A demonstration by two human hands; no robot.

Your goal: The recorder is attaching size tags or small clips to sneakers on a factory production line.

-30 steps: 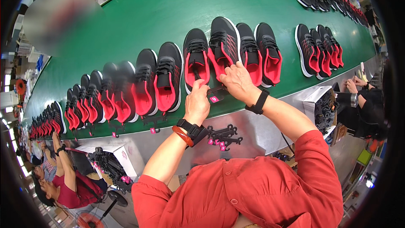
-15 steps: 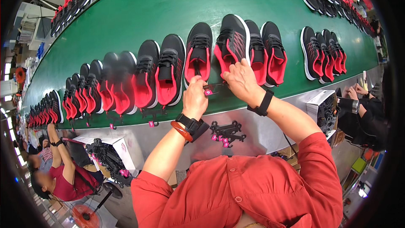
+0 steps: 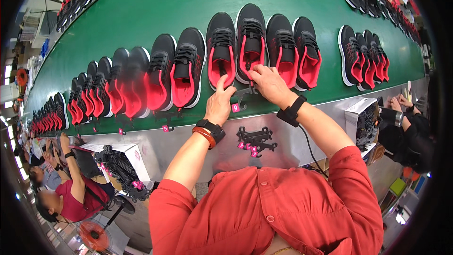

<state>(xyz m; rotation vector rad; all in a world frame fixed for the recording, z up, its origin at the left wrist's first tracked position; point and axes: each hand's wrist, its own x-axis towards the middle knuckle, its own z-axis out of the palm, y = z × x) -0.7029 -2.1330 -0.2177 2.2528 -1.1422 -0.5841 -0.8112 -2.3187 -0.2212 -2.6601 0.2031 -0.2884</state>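
A pair of black sneakers with red-pink lining stands toes away from me on the green belt. At the heel of its left sneaker (image 3: 221,38) is my left hand (image 3: 218,107), closed with index finger and thumb at the heel rim. My right hand (image 3: 271,85) pinches the heel of the right sneaker (image 3: 251,28). Between the two heels hangs a black plastic shoe hanger (image 3: 244,95) with a pink tag; its ends are partly hidden by my fingers and the shoes.
Several loose hangers (image 3: 257,137) lie on the metal ledge before me. Sneaker pairs line the green belt (image 3: 155,7) on both sides. Hanger boxes stand left (image 3: 137,160) and right (image 3: 354,123). A co-worker in a dark red shirt (image 3: 82,198) works at left; another person's hands (image 3: 400,103) show at right.
The right sneaker, tilted before, now lies straight beside the left one. My left hand has shifted slightly down, and the hanger shows more openly between the heels.
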